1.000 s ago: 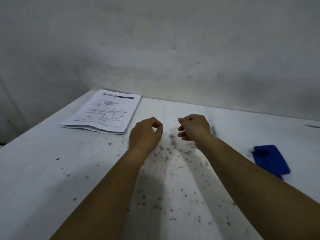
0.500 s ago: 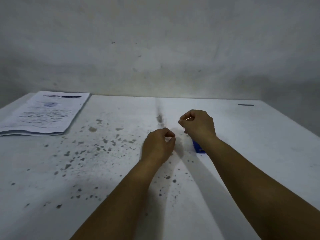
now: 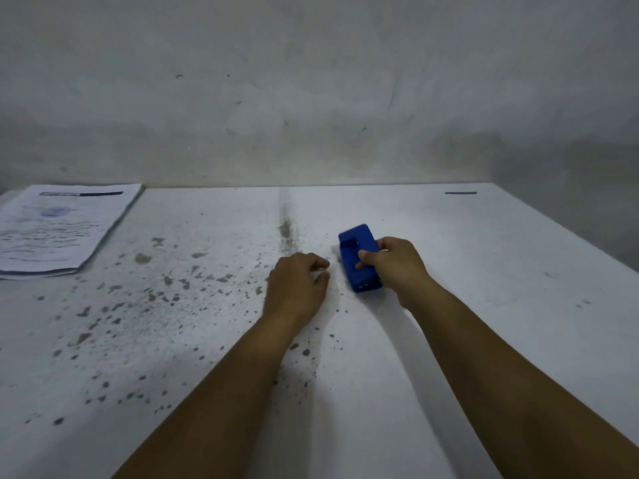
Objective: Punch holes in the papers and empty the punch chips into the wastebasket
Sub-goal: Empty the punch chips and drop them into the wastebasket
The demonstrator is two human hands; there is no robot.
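A blue hole punch (image 3: pixel 356 250) lies on the white table (image 3: pixel 484 271), right of the middle. My right hand (image 3: pixel 397 267) grips it from its right side, thumb on top. Just left of the punch, my left hand (image 3: pixel 297 285) rests on the table with its fingers curled in and nothing visible in them. A stack of printed papers (image 3: pixel 58 229) lies at the table's far left corner, well away from both hands. No wastebasket is in view.
Dark specks and stains cover the table's left and middle parts. A grey wall (image 3: pixel 311 98) runs along the table's far edge. A short dark mark (image 3: pixel 460 193) sits near the far right corner. The table's right edge slants down toward the near right.
The view has swung right, so the papers sit further left. My right hand has come down and closed on the blue punch. My left hand has lowered to the table beside it.
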